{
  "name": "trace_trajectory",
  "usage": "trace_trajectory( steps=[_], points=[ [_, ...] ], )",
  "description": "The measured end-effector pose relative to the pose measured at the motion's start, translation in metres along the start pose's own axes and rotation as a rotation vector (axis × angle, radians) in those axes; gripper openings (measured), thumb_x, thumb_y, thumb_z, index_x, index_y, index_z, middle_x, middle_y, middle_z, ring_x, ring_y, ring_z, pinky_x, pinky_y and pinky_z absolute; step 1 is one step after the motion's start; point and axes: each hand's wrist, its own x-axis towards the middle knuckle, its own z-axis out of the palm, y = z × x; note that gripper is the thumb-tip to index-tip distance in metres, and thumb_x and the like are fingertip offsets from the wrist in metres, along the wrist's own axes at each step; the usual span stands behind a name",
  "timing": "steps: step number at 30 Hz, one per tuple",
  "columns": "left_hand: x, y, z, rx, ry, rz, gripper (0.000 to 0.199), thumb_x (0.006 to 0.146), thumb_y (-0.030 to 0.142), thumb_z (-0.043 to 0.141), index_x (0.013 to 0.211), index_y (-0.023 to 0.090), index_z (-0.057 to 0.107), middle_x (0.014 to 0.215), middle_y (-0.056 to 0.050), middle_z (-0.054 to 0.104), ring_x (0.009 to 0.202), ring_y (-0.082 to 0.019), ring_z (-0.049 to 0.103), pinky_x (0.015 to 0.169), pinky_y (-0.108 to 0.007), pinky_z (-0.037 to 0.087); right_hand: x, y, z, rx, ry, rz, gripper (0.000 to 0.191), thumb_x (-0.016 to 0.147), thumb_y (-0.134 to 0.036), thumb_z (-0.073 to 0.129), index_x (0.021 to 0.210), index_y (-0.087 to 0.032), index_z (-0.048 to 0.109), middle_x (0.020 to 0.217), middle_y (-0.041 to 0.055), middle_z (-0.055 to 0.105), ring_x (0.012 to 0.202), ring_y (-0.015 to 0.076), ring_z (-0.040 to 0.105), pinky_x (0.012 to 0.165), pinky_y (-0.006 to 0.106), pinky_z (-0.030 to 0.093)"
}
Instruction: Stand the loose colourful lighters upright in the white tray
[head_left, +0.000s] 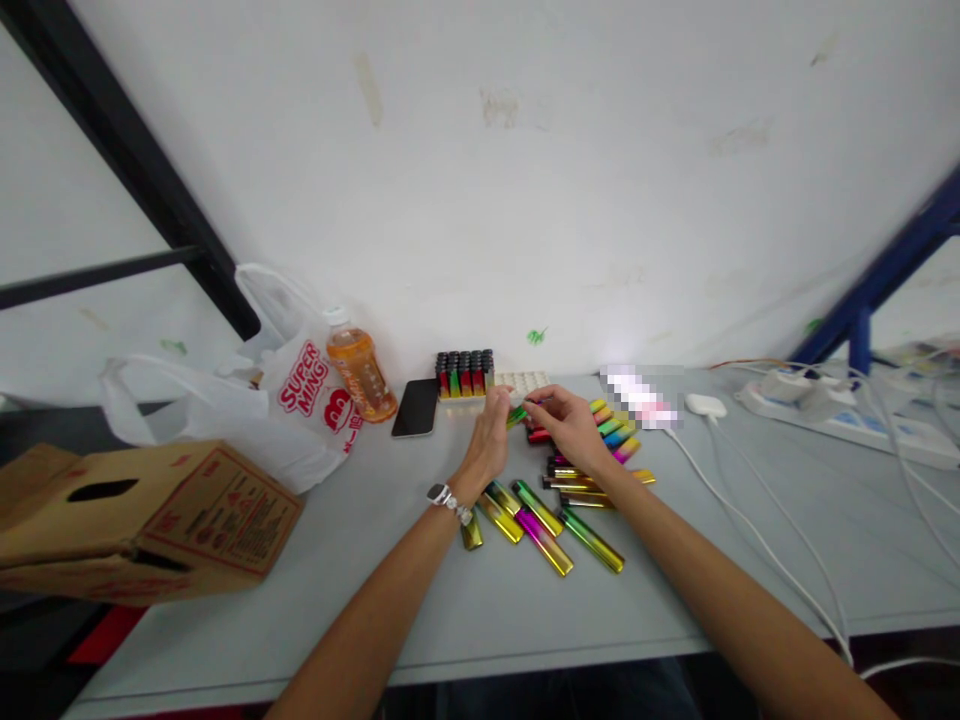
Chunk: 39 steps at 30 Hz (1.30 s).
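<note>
Between my hands is a shiny green tube point(516, 416), mostly covered by fingers, so its full shape is hidden. My left hand point(492, 436), wearing a watch on the wrist, closes around its left end. The fingertips of my right hand point(568, 424) pinch its right end. Loose metallic tubes in fading colours lie about the hands, among them a green and gold tube point(592, 540) and a magenta and gold tube point(545, 541). Just behind my left hand stand tight rows of black-topped red and green tubes point(465, 376), beside a white tray of small holes point(529, 382).
On the left are a cardboard box point(150, 520), a white plastic bag point(300, 400), an orange drink bottle point(362, 370) and a dark phone point(415, 408). To the right lie a lit, blurred-out device point(637, 396), a white charger point(706, 405), cables and a power strip point(847, 420).
</note>
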Motion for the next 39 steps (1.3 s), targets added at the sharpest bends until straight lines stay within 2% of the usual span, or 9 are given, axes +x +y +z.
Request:
trace_trajectory(
  steps=[2, 4, 7, 9, 12, 14, 19, 27, 39],
  points=[
    [0.004, -0.004, -0.002, 0.105, 0.061, 0.025, 0.028, 0.101, 0.042, 0.04, 0.113, 0.02, 0.053, 0.106, -0.007, 0.067, 0.1, -0.02, 0.064, 0.091, -0.034, 0.048, 0.006, 0.0, -0.008, 0.011, 0.076, -0.026, 0.036, 0.081, -0.051, 0.072, 0.095, -0.019, 0.065, 0.071, 0.0021, 0.069, 0.066, 0.0184, 0.066, 0.062, 0.031, 0.051],
    [0.006, -0.008, -0.003, 0.253, 0.036, 0.062, 0.014, 0.098, 0.029, 0.046, 0.102, 0.019, 0.055, 0.096, -0.006, 0.067, 0.092, -0.02, 0.064, 0.088, -0.035, 0.049, 0.016, 0.0, -0.018, -0.013, 0.153, -0.066, 0.035, 0.08, -0.05, 0.072, 0.095, -0.019, 0.065, 0.073, 0.0026, 0.07, 0.068, 0.0188, 0.067, 0.064, 0.031, 0.053],
    [0.003, -0.009, -0.004, 0.476, -0.138, 0.223, 0.006, 0.092, 0.019, 0.054, 0.089, 0.019, 0.06, 0.09, -0.005, 0.066, 0.091, -0.021, 0.063, 0.089, -0.037, 0.049, 0.035, 0.002, -0.028, -0.09, 0.215, -0.111, 0.033, 0.08, -0.048, 0.072, 0.096, -0.019, 0.065, 0.076, 0.0032, 0.071, 0.069, 0.0187, 0.068, 0.063, 0.03, 0.053],
    [-0.001, -0.006, -0.003, 0.578, -0.26, 0.321, 0.003, 0.089, 0.02, 0.062, 0.091, 0.019, 0.064, 0.096, -0.006, 0.067, 0.097, -0.023, 0.062, 0.093, -0.039, 0.048, 0.049, 0.005, -0.03, -0.162, 0.215, -0.132, 0.033, 0.081, -0.046, 0.07, 0.101, -0.019, 0.066, 0.081, 0.0041, 0.072, 0.068, 0.0181, 0.069, 0.061, 0.029, 0.053],
    [-0.005, -0.003, -0.001, 0.654, -0.374, 0.37, 0.015, 0.088, 0.026, 0.068, 0.101, 0.019, 0.068, 0.105, -0.007, 0.067, 0.104, -0.025, 0.061, 0.097, -0.04, 0.048, 0.07, 0.01, -0.025, -0.267, 0.179, -0.138, 0.029, 0.085, -0.041, 0.064, 0.102, -0.018, 0.068, 0.084, 0.0047, 0.071, 0.065, 0.0171, 0.069, 0.061, 0.029, 0.053],
    [-0.006, -0.002, -0.001, 0.675, -0.406, 0.372, 0.018, 0.089, 0.026, 0.068, 0.106, 0.019, 0.069, 0.11, -0.008, 0.066, 0.107, -0.025, 0.061, 0.099, -0.041, 0.048, 0.083, 0.013, -0.018, -0.328, 0.165, -0.108, 0.021, 0.085, -0.036, 0.064, 0.092, -0.017, 0.068, 0.077, 0.0037, 0.07, 0.063, 0.0173, 0.069, 0.061, 0.029, 0.054],
    [-0.003, -0.007, -0.004, 0.696, -0.416, 0.369, 0.022, 0.091, 0.026, 0.065, 0.112, 0.019, 0.069, 0.114, -0.009, 0.067, 0.109, -0.025, 0.06, 0.101, -0.041, 0.047, 0.11, 0.013, 0.001, -0.47, 0.111, -0.029, 0.011, 0.084, -0.027, 0.067, 0.079, -0.017, 0.065, 0.06, 0.0003, 0.065, 0.056, 0.018, 0.069, 0.06, 0.028, 0.051],
    [-0.002, -0.011, -0.008, 0.714, -0.408, 0.382, 0.023, 0.092, 0.026, 0.064, 0.113, 0.019, 0.069, 0.112, -0.009, 0.068, 0.106, -0.026, 0.061, 0.099, -0.042, 0.048, 0.134, 0.018, 0.019, -0.494, 0.072, 0.038, 0.02, 0.084, -0.032, 0.072, 0.081, -0.019, 0.057, 0.048, -0.0022, 0.061, 0.046, 0.0169, 0.062, 0.052, 0.026, 0.047],
    [0.001, -0.016, -0.01, 0.722, -0.423, 0.401, 0.021, 0.092, 0.019, 0.063, 0.111, 0.019, 0.072, 0.107, -0.009, 0.069, 0.103, -0.025, 0.06, 0.097, -0.041, 0.049, 0.151, 0.034, 0.041, -0.718, 0.178, -0.06, 0.03, 0.084, -0.043, 0.07, 0.071, -0.02, 0.056, 0.061, 0.001, 0.06, 0.064, 0.0186, 0.057, 0.069, 0.031, 0.044]
  ],
)
